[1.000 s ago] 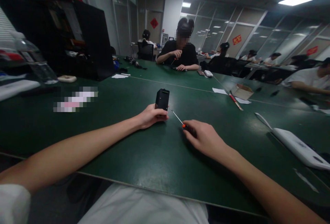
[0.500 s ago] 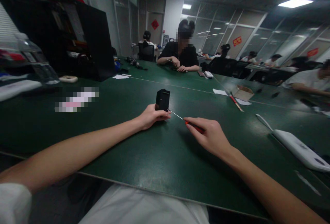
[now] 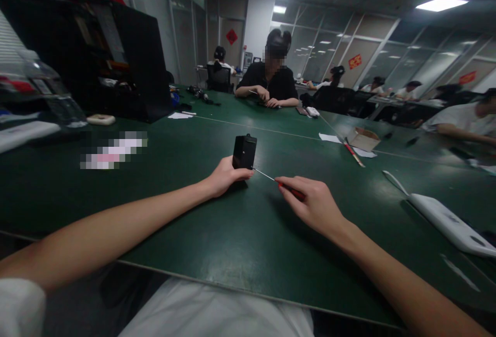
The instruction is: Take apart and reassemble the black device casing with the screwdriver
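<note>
A small black box (image 3: 245, 152) with a few screw points on its face is held upright just over the green table (image 3: 217, 244). My left hand (image 3: 227, 175) is closed around its lower part, thumb across the bottom front. In my right hand (image 3: 310, 196) is a screwdriver (image 3: 292, 191) with a red and black handle, pinched between thumb and fingers. Its thin metal shaft points left, and the tip meets the lower right corner of the box's face. Whether the tip sits in a screw is too small to tell.
At left stand a black open case (image 3: 143, 68) and a clear bottle (image 3: 54, 89). A white elongated device (image 3: 445, 220) with a strap lies at right, near a cardboard box (image 3: 362, 139) and a red stick (image 3: 353, 153). Across the table sits a person in black (image 3: 267, 81).
The black box has turned and tilted slightly in my left hand, so more of its face shows. The screwdriver tip stays at its lower corner. The view has shifted a little.
</note>
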`<state>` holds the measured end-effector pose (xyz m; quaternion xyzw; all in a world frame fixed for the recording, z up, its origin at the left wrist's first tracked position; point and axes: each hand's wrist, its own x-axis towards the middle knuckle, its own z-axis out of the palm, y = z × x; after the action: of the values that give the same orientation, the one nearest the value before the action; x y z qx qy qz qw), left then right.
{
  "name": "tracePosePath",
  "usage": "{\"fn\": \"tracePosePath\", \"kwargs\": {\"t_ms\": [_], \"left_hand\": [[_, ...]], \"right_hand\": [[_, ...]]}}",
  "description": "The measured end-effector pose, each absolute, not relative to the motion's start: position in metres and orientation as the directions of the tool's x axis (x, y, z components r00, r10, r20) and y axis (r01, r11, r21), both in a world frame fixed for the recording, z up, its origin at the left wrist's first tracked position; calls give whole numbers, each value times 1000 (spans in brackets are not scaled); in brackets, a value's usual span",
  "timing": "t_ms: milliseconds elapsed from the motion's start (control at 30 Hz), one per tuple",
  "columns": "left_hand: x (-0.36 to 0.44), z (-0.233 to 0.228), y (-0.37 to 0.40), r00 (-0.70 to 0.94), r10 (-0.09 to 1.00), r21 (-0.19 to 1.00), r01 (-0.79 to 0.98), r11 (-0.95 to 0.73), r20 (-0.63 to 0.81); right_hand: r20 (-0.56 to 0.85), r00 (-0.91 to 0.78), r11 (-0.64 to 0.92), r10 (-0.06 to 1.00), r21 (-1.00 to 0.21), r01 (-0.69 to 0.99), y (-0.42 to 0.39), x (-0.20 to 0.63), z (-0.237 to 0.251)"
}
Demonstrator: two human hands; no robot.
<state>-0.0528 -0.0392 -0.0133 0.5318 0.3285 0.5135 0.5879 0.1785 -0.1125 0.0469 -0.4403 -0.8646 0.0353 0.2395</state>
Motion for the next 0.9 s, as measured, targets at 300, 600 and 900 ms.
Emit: {"fn": "tracePosePath", "kwargs": {"t_ms": [300,600,900], "left_hand": [[-55,-11,-43,184,950,968,-31,-250,251],[-55,-7,-47,143,951,941,166,-296,274],[-54,-9,-45,123,946,937,144,-317,301]], "right_hand": [[281,-372,465,885,-589,661,-111,174,45],[-212,-260,-144,942,-956,257,-107,168,35],[-301,-359,-330,883,-944,-22,-101,172,32]]}}
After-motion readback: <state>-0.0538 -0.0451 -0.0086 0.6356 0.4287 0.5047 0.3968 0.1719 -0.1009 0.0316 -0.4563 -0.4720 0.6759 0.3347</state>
